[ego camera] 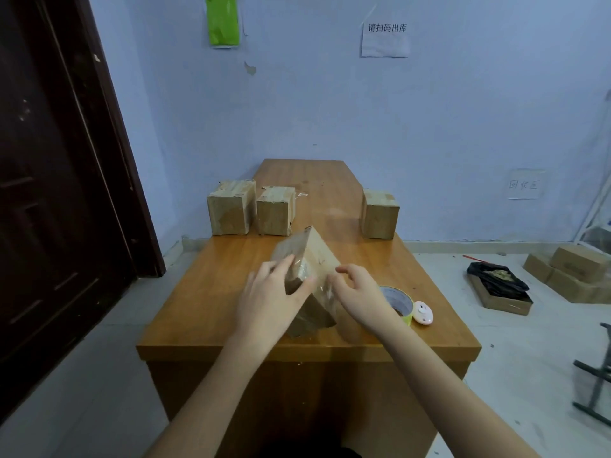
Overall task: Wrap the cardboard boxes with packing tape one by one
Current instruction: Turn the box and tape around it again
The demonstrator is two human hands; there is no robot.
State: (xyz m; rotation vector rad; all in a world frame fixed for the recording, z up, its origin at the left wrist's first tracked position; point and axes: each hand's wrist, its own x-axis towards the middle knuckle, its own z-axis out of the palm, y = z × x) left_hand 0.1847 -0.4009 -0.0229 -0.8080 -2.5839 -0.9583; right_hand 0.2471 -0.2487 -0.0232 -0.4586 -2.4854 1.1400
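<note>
A: What surrounds the surface (211,292)?
B: Blue wall (429,127) behind it, dark door (49,193) left.
A: On it?
B: Three boxes (232,209) far; tilted box (309,279) near, left hand (269,292) gripping it, right hand (355,289) loosely curled alongside, tape roll (401,302) beyond.

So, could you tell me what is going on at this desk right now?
A person is taping cardboard boxes. The left hand grips a tilted box on the wooden desk, while the right hand works at its taped face. A tape roll lies beside it; three more boxes stand further back.
</note>
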